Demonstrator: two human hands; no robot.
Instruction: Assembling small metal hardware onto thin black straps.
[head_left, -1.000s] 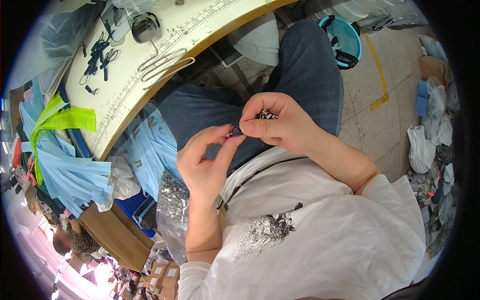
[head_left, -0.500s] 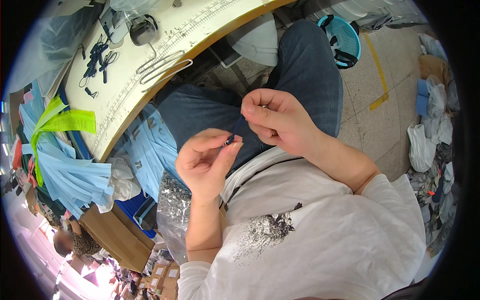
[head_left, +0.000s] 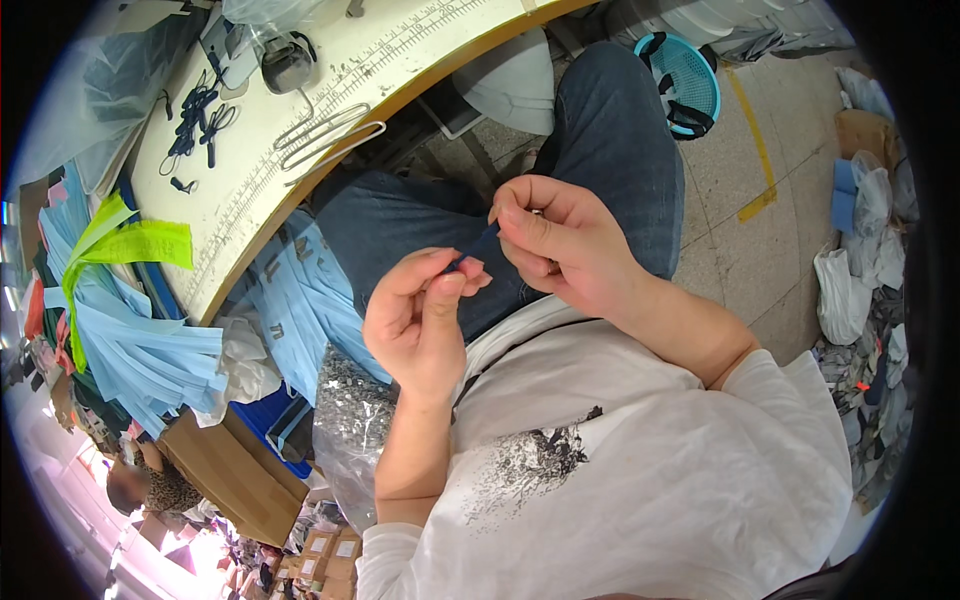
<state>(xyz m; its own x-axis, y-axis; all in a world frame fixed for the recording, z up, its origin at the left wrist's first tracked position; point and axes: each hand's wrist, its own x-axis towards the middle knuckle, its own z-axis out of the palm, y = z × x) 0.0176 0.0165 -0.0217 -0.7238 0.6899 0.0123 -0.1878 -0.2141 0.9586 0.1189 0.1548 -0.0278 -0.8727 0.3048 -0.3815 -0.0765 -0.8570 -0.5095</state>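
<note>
A white table (head_left: 235,170) curves across the upper left, with two legs (head_left: 625,150) in jeans beside it; light blue strips (head_left: 150,340) lie bundled at its lower end, a turquoise basket (head_left: 685,70) at upper right. Above the legs, left hand (head_left: 415,315) and right hand (head_left: 570,250), both pinched narrow, hold a dark blue cord (head_left: 487,238)

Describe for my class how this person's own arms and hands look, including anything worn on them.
The left hand and right hand are without gloves. Both wrists show no watch or bracelet. The left forearm and right forearm are uncovered, with plain, loose, short white sleeves above them.
</note>
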